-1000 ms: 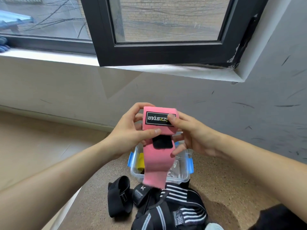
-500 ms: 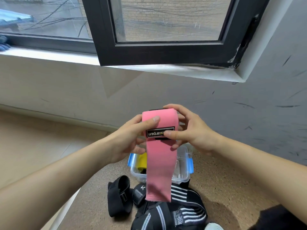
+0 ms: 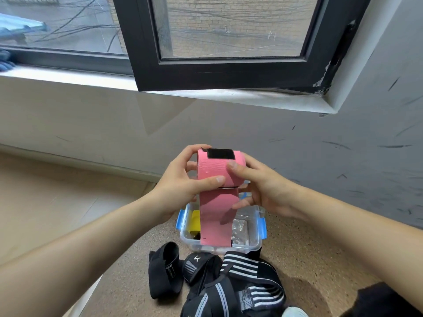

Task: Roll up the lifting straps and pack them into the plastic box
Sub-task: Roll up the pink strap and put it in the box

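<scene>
A pink lifting strap point(image 3: 216, 172) is partly rolled and held in the air above the clear plastic box point(image 3: 251, 244) with blue clips. My left hand point(image 3: 183, 186) grips the roll from the left, thumb across its front. My right hand point(image 3: 258, 186) pinches the roll's right end with thumb and fingers. A black velcro patch shows on top of the roll. The strap's loose tail hangs down over the box. A yellow strap point(image 3: 195, 221) lies inside the box at its left.
Several black straps with white stripes point(image 3: 235, 282) lie in a heap on the cork surface point(image 3: 309, 259) in front of the box. A grey wall and a black-framed window point(image 3: 219, 72) rise behind. A beige floor lies to the left.
The roll has turned further: the logo label went out of sight and the black velcro patch came to the top. The hanging tail is shorter.
</scene>
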